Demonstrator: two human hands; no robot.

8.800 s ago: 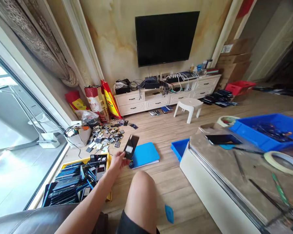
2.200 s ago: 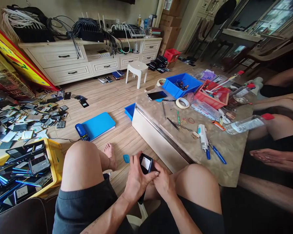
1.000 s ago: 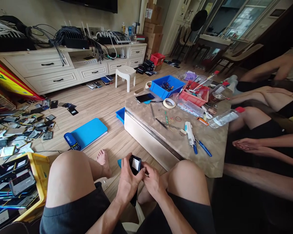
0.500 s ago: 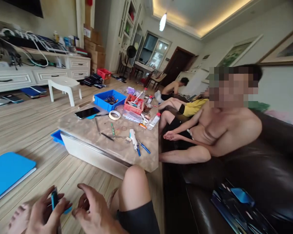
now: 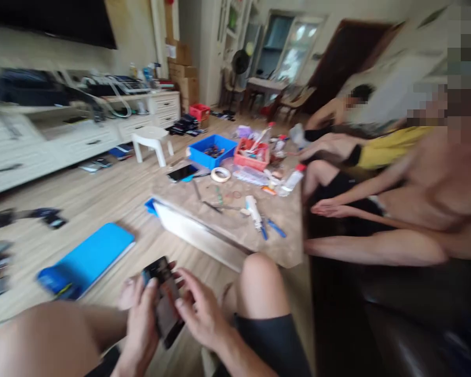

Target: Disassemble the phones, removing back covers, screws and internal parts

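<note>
My left hand [image 5: 141,317] is wrapped around a dark smartphone [image 5: 167,309] held low in front of me. The phone is tilted, with its long side running away from me. Its upward face shows a dark upper part and greyish-red patches below, too blurred to make out in detail. My right hand [image 5: 200,309] is at the phone's right edge, thumb and fingers spread apart, with the fingertips at or against that edge. Whether those fingers press on it, I cannot tell.
Ahead stands a low table [image 5: 235,246] bearing a white-and-blue tool [image 5: 254,214], a tape roll [image 5: 220,175], a blue bin [image 5: 212,151] and a red basket [image 5: 251,154]. A blue flat case [image 5: 98,256] lies on the floor. A person [image 5: 408,199] sits on the dark sofa to the right.
My view has swung left and down. The phone in my left hand was edge-on with blue showing; now its broad face is turned up. My right hand has come from apart to its edge.
</note>
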